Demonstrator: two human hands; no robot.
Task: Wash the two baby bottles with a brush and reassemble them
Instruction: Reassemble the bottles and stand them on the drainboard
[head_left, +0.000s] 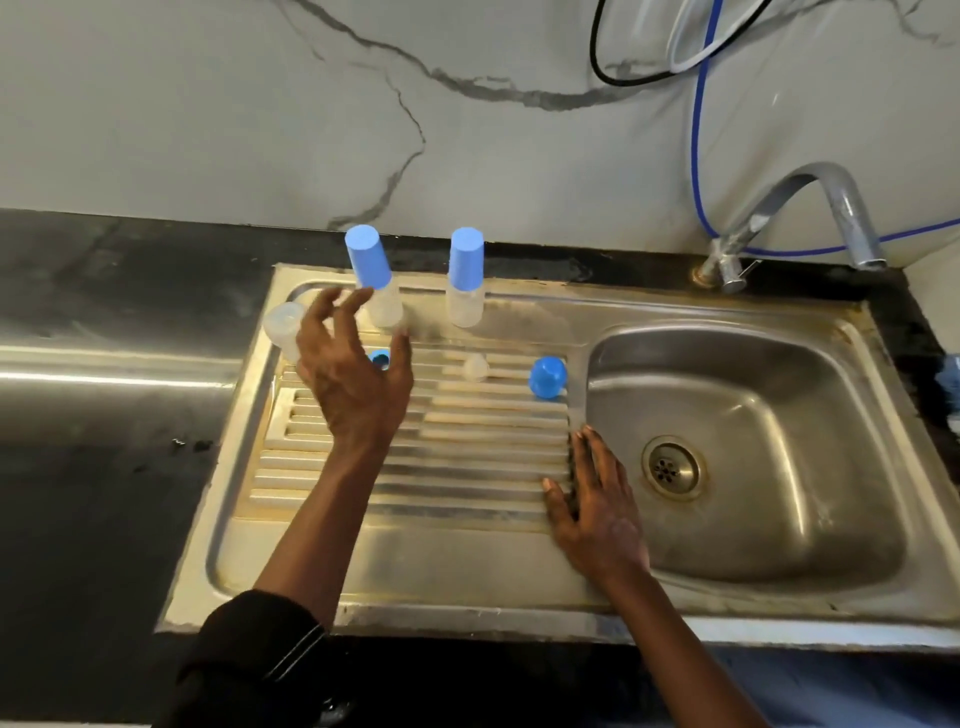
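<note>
Two clear baby bottles stand upside down at the back of the ribbed drainboard (467, 467), blue bases up: the left bottle (375, 278) and the right bottle (465, 278). My left hand (353, 369) hovers with spread fingers just in front of the left bottle, holding nothing. A clear cap (283, 322) lies left of that hand. A blue ring (380, 358) peeks out beside its thumb. A clear teat (475, 368) and a blue cap (547, 377) lie on the ribs to the right. My right hand (592, 499) rests flat on the drainboard beside the basin.
The sink basin (753, 395) with its drain (671, 467) lies on the right. A chrome tap (810, 208) arches over its back corner. Blue and black hoses hang on the marble wall. A dark counter (104, 364) lies left of the sink.
</note>
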